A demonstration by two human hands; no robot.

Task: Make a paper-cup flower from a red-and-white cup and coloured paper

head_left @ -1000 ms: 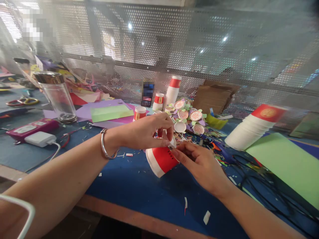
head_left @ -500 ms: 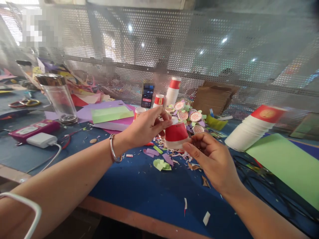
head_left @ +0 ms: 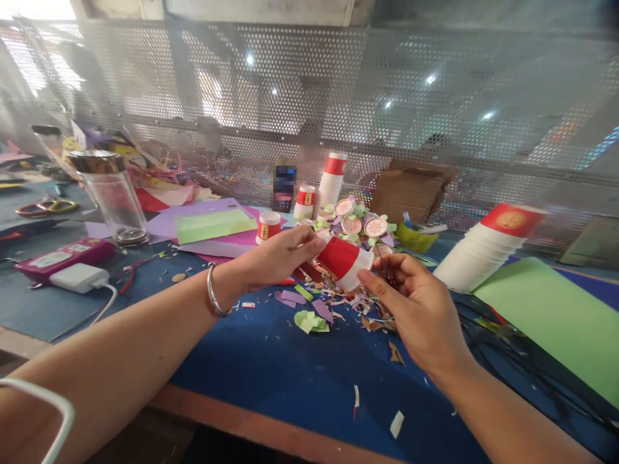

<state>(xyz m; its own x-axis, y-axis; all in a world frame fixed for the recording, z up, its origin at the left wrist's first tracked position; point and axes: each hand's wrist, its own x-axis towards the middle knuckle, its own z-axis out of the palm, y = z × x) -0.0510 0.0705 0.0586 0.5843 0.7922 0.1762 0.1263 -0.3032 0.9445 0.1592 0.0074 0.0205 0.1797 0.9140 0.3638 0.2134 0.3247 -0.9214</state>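
Paper cup [head_left: 344,261], red with a white rim band, hangs tilted in the air over the middle of the surface, mouth turned down and to the right, so that we can get at both its ends. Our left hand [head_left: 278,258] pinches its base between thumb and fingertips. Our right hand [head_left: 420,309] has its fingers closed at the rim, though we cannot tell what else they grip. Beneath lies a heap of paper scraps [head_left: 333,303], likely why we hold the cup there. A stack of cups [head_left: 483,251] lies on its side toward the right edge, beside a green sheet [head_left: 556,316].
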